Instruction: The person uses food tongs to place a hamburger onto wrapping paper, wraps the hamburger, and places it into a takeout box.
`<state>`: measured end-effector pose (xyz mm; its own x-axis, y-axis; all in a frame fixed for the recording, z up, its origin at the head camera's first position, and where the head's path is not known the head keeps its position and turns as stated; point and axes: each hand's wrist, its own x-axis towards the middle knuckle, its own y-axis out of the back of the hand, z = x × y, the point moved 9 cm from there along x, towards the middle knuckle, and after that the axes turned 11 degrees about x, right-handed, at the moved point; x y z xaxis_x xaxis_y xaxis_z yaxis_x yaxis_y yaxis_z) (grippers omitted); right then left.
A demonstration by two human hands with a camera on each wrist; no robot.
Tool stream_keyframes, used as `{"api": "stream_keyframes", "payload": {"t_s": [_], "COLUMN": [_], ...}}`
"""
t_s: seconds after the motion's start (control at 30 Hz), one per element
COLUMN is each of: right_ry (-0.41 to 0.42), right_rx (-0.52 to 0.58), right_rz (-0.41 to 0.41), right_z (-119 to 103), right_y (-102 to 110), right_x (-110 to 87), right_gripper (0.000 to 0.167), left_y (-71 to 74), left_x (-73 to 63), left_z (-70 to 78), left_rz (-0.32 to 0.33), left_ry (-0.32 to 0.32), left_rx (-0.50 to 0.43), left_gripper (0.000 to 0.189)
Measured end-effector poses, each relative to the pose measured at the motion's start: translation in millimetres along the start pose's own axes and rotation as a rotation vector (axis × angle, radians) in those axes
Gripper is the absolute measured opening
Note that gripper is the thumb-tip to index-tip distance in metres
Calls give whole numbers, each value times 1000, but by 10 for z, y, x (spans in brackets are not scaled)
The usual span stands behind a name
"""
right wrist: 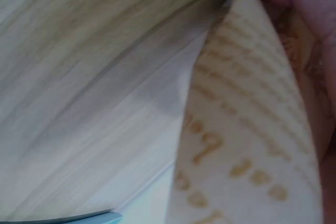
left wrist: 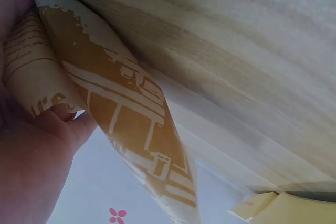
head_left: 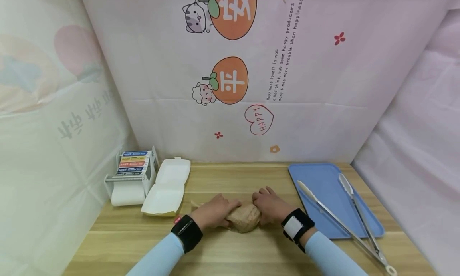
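Observation:
A rounded bundle in printed brown wrapping paper (head_left: 245, 218) lies on the wooden table between both hands. My left hand (head_left: 214, 211) grips its left side, the thumb over the top. A pointed paper end (left wrist: 131, 108) sticks out beyond that hand, seen close in the left wrist view with brown print on it. At the other side my right hand (head_left: 272, 206) holds the paper with curled fingers. A loose printed flap (right wrist: 247, 124) stands out beside that hand in the right wrist view. Whatever is inside the wrapping is hidden.
An open white takeout box (head_left: 166, 192) stands left of the hands, beside a dispenser (head_left: 131, 176) with a white roll. To the right, metal tongs (head_left: 341, 224) lie spread across a blue tray (head_left: 325, 180). Printed cloth (head_left: 305, 128) walls the table's back and sides.

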<state>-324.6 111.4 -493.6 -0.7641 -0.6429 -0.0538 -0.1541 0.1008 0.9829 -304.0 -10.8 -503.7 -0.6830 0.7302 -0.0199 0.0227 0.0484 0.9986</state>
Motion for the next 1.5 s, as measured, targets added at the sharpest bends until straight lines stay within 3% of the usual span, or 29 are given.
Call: {"api": "stream_keyframes", "payload": {"t_s": [0.3, 0.47, 0.63, 0.8, 0.93, 1.03, 1.13, 1.3, 1.4, 1.43, 1.5], "right_ry": [36, 6, -64, -185, -260, -272, -288, -356, -376, -377, -390], "right_rx": [-5, 7, 40, 246, 484, 621, 678, 606, 546, 530, 544], "right_rz": [17, -9, -62, -125, -113, -61, -15, 61, 106, 126, 160], "right_z": [0, 23, 125, 334, 529, 645, 745, 923, 992, 1005, 1035], "right_y": [-13, -52, -98, -116, -48, 33, 77, 74, 82, 95, 112], "right_x": [-32, -72, -135, -309, -513, -621, -676, -749, -779, -786, -798], "right_gripper": [46, 44, 59, 83, 94, 87, 74, 45, 14, 9, 21], "left_y": [-19, -59, 3, 76, 88, 90, 97, 98, 104, 104, 111], "left_x": [-46, -66, -35, 14, 32, 30, 23, 3, -7, -10, -15], "left_z": [3, -37, -18, 86, 146, 151, 151, 162, 174, 180, 191], "left_rz": [6, -33, -3, 43, 51, 47, 48, 52, 50, 48, 52], "left_ry": [-5, 72, 116, 64, 36, 46, 50, 45, 42, 40, 36], "left_rx": [80, 15, 2, 101, 102, 86, 86, 88, 94, 95, 98], "left_gripper": [77, 83, 75, 67, 64, 63, 64, 62, 61, 61, 60]}}
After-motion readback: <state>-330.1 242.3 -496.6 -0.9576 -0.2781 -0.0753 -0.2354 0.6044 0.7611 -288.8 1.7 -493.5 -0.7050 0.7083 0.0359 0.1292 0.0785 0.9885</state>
